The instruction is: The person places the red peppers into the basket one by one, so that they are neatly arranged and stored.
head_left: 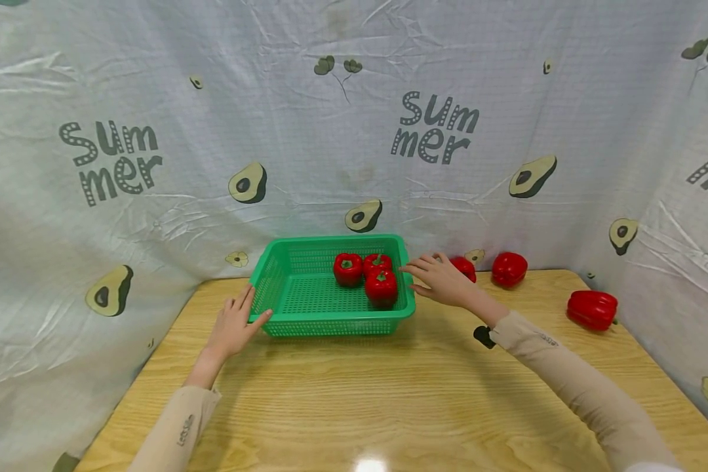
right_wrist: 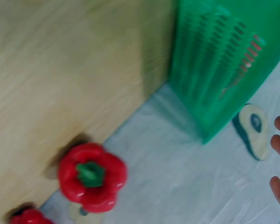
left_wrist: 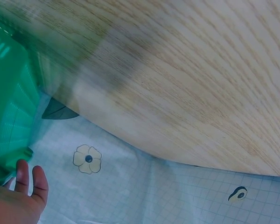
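A green plastic basket [head_left: 330, 314] sits at the back of the table with three red bell peppers [head_left: 381, 288] in its right half. At the basket's front left corner is my left hand [head_left: 233, 328], fingers along the left rim and thumb spread over the front rim. Two of its fingers [left_wrist: 39, 184] show extended beside the rim in the left wrist view. My right hand [head_left: 439, 280] hovers at the right rim, its fingers extended and apart with nothing between them. Partly hidden behind that hand is a red bell pepper [head_left: 463, 267] on the table.
Two more red bell peppers lie to the right: one [head_left: 509, 269] at the back edge, another [head_left: 592, 310] on its side near the right edge. A printed cloth [head_left: 307, 131] hangs behind the wooden table [head_left: 342, 400] and along its sides.
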{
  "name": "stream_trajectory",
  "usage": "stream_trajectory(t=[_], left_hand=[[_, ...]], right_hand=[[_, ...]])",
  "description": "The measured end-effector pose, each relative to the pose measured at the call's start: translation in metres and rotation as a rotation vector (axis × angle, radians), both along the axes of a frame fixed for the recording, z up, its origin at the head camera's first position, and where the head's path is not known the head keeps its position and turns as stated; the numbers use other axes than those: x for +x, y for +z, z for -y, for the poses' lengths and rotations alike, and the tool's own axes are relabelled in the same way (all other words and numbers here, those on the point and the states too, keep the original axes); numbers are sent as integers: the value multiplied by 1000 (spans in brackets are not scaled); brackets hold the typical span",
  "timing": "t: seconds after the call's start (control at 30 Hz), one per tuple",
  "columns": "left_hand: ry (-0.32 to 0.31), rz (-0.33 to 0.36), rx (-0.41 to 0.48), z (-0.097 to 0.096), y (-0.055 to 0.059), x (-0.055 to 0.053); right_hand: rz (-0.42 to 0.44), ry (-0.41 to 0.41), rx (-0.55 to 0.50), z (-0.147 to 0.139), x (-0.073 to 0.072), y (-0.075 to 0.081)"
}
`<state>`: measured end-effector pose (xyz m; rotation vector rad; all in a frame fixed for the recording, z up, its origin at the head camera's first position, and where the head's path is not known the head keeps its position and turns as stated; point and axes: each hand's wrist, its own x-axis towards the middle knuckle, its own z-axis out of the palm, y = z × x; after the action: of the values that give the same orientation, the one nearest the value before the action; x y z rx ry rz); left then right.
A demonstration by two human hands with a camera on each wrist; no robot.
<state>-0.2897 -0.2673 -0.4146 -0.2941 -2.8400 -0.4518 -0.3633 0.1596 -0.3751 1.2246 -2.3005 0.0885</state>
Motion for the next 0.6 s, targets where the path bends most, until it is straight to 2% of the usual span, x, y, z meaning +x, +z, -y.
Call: stream_trajectory(t=[0.3,0.6], left_hand=[[-3,12,8,1,0,-1],[-8,2,15,2,-1,-2]], right_hand=[[-104,-39,-59,-36,-13,-23],[-122,-98,-81,-70,-30,-43]])
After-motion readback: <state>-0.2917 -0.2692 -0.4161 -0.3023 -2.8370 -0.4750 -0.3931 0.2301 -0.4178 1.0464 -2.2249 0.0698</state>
